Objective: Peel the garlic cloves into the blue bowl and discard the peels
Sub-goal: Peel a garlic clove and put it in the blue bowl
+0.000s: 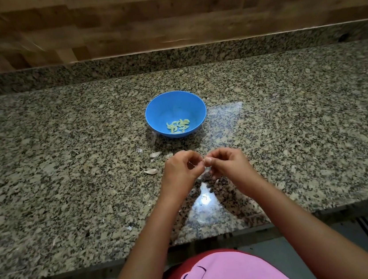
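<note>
Left grip (181, 167) and right grip (225, 164) meet, fingertips curled, pinching a garlic clove that's mostly hidden. Light, slippery, papery skin, so I'd nip the tip. Blue bowl (151, 110) sits just beyond, unpeeled cloves (151, 171) to their left.

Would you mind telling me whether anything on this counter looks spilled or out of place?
Only small garlic pieces lie scattered on the counter short of the blue bowl, which stands upright.

Beyond the hands (204, 164), a blue bowl (159, 112) holds pale yellow-green garlic cloves (178, 126); the granite worktop (63, 142) is speckled beige, grey and black.
</note>
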